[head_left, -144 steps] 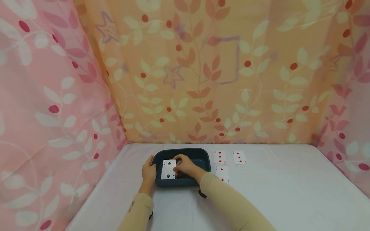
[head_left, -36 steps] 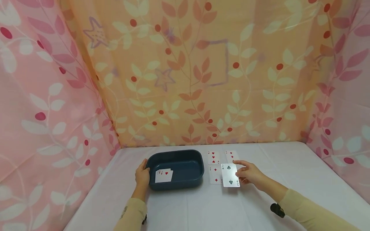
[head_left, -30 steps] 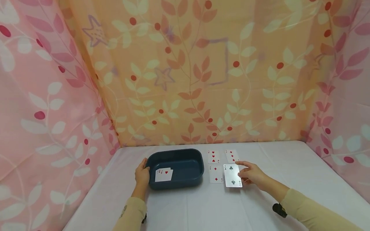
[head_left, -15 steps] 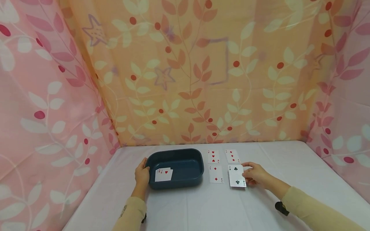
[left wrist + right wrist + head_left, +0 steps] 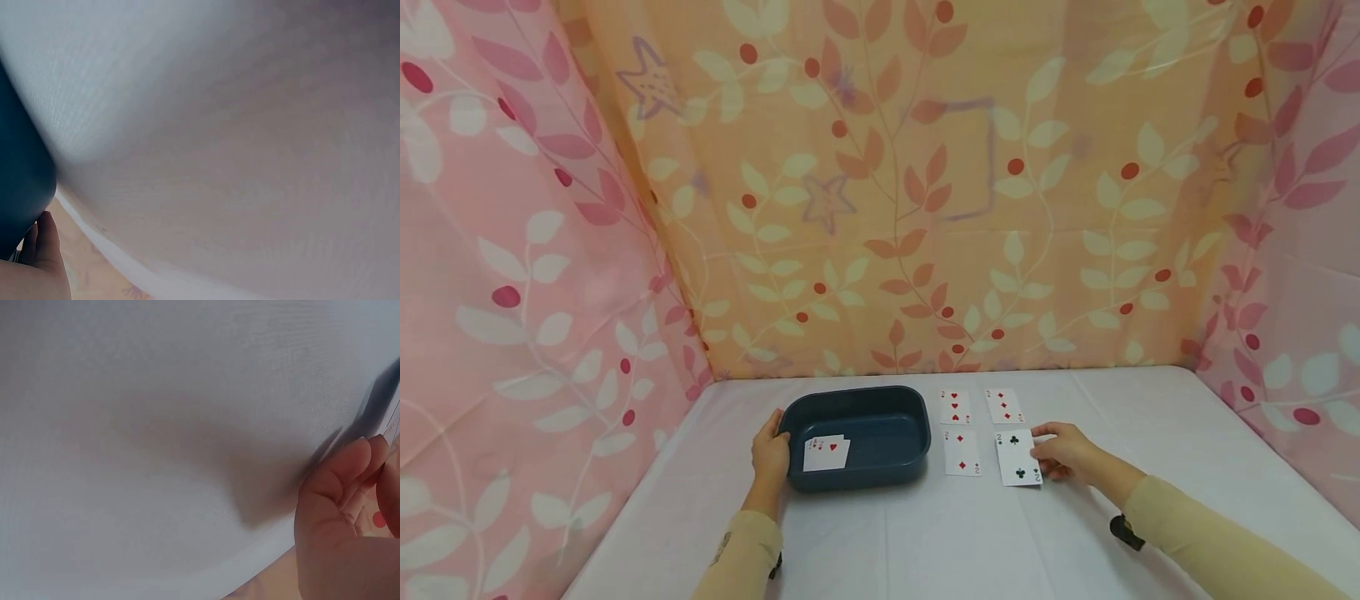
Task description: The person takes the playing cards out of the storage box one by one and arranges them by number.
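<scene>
My right hand (image 5: 1067, 454) pinches a two of clubs playing card (image 5: 1017, 458) by its right edge, low over the white table. In the right wrist view, the fingertips (image 5: 359, 456) close on the card's edge, and its shadow falls on the cloth. With the left hand (image 5: 771, 454) I grip the left end of a dark blue tray (image 5: 859, 479); the left wrist view shows fingers against the tray's wall. Inside the tray, at its left, lies a small overlapping bunch of cards (image 5: 826, 454), a heart on the top one.
Right of the tray lie a three of hearts (image 5: 955, 407), a three of diamonds (image 5: 1003, 407) and a two of diamonds (image 5: 962, 454), all face up. Patterned cloth (image 5: 880, 208) hangs behind the white table (image 5: 940, 542) and along both sides.
The right hand has taken the two of clubs out of the tray and carried it right, past the two of diamonds, lowering it beside that card. The left hand stays on the tray.
</scene>
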Motion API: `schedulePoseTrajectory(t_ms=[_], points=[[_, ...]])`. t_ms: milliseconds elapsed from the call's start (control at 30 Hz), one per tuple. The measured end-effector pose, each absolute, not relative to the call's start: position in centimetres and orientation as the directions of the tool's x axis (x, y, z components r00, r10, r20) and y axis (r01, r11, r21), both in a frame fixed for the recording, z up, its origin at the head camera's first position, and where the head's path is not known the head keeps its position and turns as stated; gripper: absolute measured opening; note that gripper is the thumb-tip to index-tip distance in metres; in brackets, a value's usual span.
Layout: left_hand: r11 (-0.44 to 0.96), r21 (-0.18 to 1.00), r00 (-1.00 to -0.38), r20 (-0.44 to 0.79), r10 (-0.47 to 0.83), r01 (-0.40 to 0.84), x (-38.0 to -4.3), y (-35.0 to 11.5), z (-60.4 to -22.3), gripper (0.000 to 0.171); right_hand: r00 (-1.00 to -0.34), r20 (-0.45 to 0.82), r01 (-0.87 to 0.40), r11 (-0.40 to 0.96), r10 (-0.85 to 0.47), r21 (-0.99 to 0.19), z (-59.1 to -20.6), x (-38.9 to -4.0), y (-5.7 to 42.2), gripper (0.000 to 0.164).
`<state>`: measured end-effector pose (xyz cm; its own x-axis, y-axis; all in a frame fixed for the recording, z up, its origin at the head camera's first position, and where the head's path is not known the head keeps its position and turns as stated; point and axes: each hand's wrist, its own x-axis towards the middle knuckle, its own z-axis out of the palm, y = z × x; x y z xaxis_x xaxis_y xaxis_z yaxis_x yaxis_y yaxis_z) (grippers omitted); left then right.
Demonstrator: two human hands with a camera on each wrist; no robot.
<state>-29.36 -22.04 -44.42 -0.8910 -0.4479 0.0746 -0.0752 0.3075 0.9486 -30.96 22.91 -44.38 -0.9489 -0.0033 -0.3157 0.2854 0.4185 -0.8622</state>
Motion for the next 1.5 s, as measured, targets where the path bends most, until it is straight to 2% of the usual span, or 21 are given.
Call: schedulePoseTrajectory(t_ms=[700,900,1133,1500], points=[[0.319,0.945,-0.892,0.079,-0.446,-0.076,-29.5,-21.9,-44.6,0.051,-0.930,-0.361,0.353,0.426,0.066,-0.833,-44.4,-32.1,23.5,0.039],[0.327,0.942,-0.886,0.090,-0.455,-0.072,-29.5,-21.9,-44.6,0.051,-0.933,-0.357,0.344,0.422,0.049,-0.839,-44.7,-32.5,23.8,0.040],[0.326,0.942,-0.886,0.086,-0.456,-0.076,-29.4,-22.1,-44.5,0.050,-0.945,-0.321,0.310,0.493,0.063,-0.813,-44.4,-32.2,22.8,0.036],[0.314,0.946,-0.893,0.068,-0.444,-0.084,-29.5,-22.0,-44.5,0.050,-0.939,-0.341,0.310,0.566,0.054,-0.764,-44.3,-33.0,22.7,0.030]])
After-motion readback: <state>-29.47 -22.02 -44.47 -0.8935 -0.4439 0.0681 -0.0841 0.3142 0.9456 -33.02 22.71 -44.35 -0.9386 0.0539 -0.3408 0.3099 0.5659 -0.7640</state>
